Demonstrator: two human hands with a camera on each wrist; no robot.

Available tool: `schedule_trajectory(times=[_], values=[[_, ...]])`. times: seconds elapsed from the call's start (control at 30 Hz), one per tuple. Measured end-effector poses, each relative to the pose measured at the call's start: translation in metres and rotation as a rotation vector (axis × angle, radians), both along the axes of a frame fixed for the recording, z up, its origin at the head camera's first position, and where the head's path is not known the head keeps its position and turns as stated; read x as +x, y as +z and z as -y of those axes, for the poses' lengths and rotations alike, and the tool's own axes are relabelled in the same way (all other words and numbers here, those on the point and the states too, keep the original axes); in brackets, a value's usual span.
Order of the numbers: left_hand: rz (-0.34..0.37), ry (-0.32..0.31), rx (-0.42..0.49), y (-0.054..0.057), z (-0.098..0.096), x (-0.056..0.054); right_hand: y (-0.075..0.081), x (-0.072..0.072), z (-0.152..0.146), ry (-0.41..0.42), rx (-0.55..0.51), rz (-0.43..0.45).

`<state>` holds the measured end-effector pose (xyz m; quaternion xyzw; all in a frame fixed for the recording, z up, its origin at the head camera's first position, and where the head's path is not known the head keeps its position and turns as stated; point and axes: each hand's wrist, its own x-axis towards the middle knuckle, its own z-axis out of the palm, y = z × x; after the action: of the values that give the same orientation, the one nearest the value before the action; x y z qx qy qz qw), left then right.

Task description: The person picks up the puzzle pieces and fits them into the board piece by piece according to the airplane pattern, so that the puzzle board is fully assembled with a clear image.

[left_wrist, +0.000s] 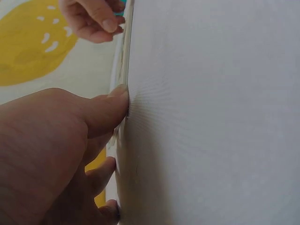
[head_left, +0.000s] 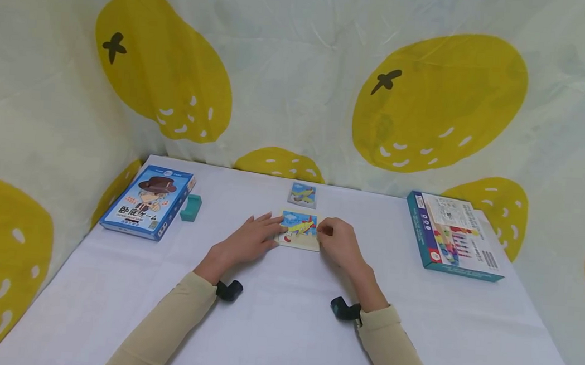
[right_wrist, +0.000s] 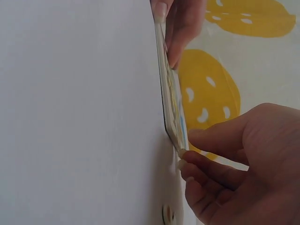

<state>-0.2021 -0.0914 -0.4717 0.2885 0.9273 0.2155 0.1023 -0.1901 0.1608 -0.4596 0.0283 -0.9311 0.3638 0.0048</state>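
A jigsaw puzzle board [head_left: 299,240] with a yellow airplane on a blue background lies flat on the table. My left hand [head_left: 250,238] rests at its left side, fingers fairly straight and touching the board; in the left wrist view the thumb [left_wrist: 110,108] lies against the near edge. My right hand [head_left: 340,242] is at the board's right edge with bent fingers. In the right wrist view its thumb and fingertips [right_wrist: 183,153] come close together at the board's corner. Whether they pinch a puzzle piece is hidden. Behind the board lies a card [head_left: 302,195] with a similar airplane.
A blue game box [head_left: 148,201] lies at the left, with a teal holder [head_left: 191,207] beside it. Another box [head_left: 454,237] with a teal rim lies at the right. A small pale piece [right_wrist: 168,214] shows near my right hand. A patterned curtain [head_left: 297,110] rises behind the table.
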Motion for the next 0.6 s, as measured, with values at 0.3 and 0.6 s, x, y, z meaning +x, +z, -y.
schedule_trajectory(times=[0.3, 0.6], values=[[0.020, 0.005, -0.003, 0.000, 0.000, 0.001, 0.011, 0.008, -0.023, 0.111, 0.050, 0.119], [0.018, -0.007, -0.017, 0.001, -0.001, 0.000, 0.024, 0.019, -0.062, 0.252, 0.090, 0.191]])
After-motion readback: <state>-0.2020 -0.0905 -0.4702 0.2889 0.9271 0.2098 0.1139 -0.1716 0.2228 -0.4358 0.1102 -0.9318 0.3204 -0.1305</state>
